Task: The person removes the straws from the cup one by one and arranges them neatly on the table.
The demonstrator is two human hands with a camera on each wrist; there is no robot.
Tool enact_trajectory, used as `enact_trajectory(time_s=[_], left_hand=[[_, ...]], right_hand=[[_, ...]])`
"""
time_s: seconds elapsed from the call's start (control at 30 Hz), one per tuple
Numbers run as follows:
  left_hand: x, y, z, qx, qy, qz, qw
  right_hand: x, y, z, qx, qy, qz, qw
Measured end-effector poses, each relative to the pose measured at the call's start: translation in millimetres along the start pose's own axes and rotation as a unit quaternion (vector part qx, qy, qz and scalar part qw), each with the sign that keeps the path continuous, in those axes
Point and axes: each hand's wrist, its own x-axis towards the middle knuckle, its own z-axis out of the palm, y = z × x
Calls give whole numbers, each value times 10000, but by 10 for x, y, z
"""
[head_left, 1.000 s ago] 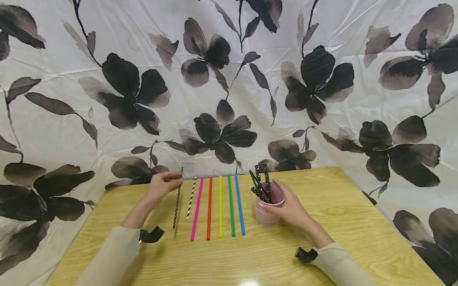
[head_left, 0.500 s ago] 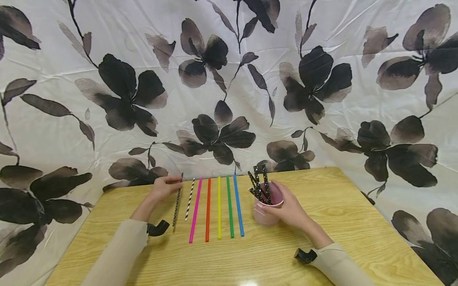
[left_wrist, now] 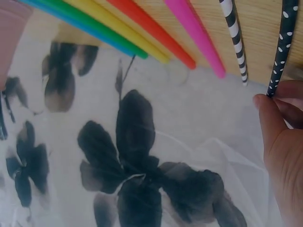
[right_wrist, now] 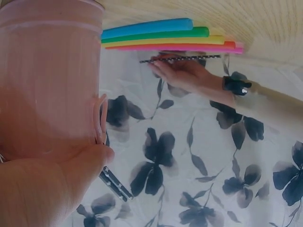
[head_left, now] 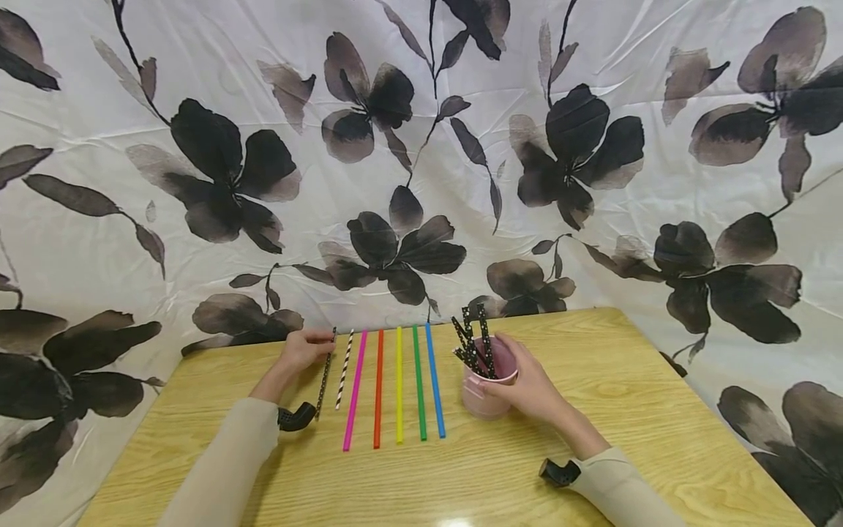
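This looks like an indoor room; whether a home, a studio or an office cannot be told. Just beyond the fingers (head_left: 321,336) hangs a creased white floral-print fabric (head_left: 487,212) with grey-black blossoms (head_left: 205,139), filling the whole background. Under the fingers spreads a pale wood-grain tabletop (head_left: 487,468), with a glare of light (head_left: 455,522) on the near side of the fingers.

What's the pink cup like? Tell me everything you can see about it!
The pink cup is round, with an open top and a thin rim, and it looks like plastic. A ridge runs round it near the bottom. It seems to stand upright on the table, to the right of the blue straw. Black straws with white spots lean inside, their ends poking out above the rim. The right hand grips it, with the thumb across its front.
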Motion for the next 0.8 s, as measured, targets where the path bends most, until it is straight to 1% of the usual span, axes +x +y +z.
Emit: enact_trajectory(time_s=[0.17,0.27,0.47,0.53,0.6,0.8], left_hand=[[81,-19,20,171,34,-34,9998],[116,-25,36,160,64,-88,9998],[144,-52,56,192,47,-145,9997],[151,-61,60,243,89,-154,9995],[154,-66,60,311,120,-127,9994],[144,-50,65,680,121,110,9975]], right_hand=[[2,-5,-8,22,-4,-23,10000],[1,-14,-14,33,-2,-29,10000],[1,-7,-8,12,16,-7,10000],[1,-1,-5,23,24,-9,10000],[2,5,-4,39,35,-32,10000],[4,10,-3,26,50,-50,10000]])
